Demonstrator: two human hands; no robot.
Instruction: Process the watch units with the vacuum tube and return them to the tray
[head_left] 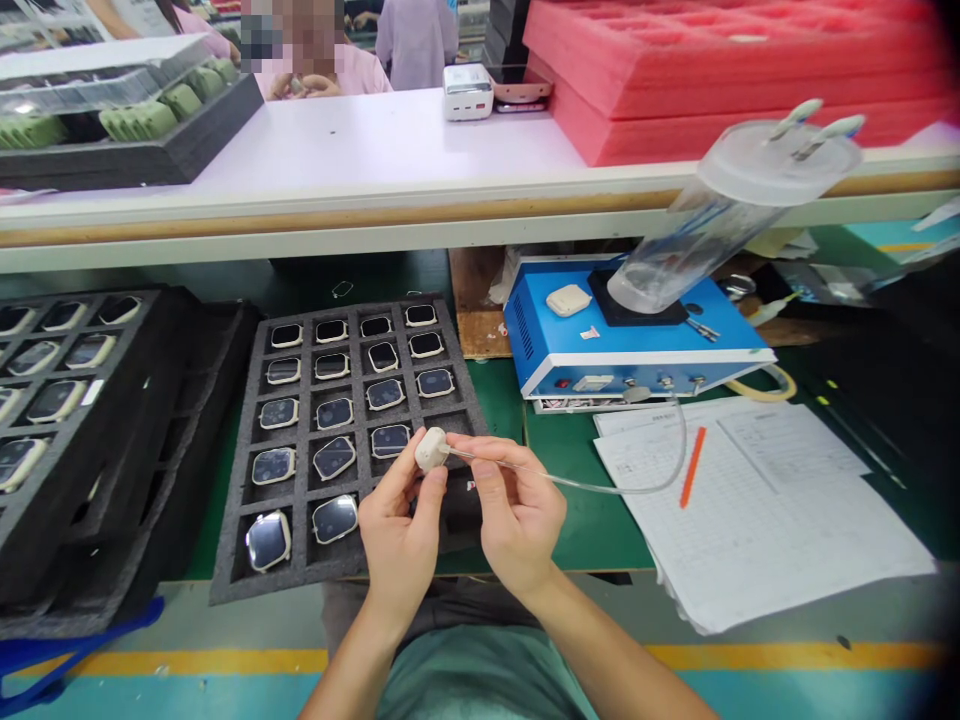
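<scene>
My left hand (405, 510) pinches a small cream watch case (432, 450) between thumb and fingers. Its edge faces me, so the screen side is hidden. Close on the right, my right hand (517, 505) grips the end of a clear thin tube (585, 487), whose tip meets the side of the case. The tube curves back to a blue machine box (645, 345). Just beyond and left of my hands lies a dark foam tray (301, 480), with square cells that hold several smartwatches (334, 458).
More foam trays (161, 440) with watches are stacked at the left. A tilted clear cylinder (690, 235) and a cream watch case (568, 300) sit on the box. Papers (780, 520) and an orange stick (693, 467) lie at right. A shelf (375, 160) crosses ahead, bearing red foam (585, 130); people sit beyond.
</scene>
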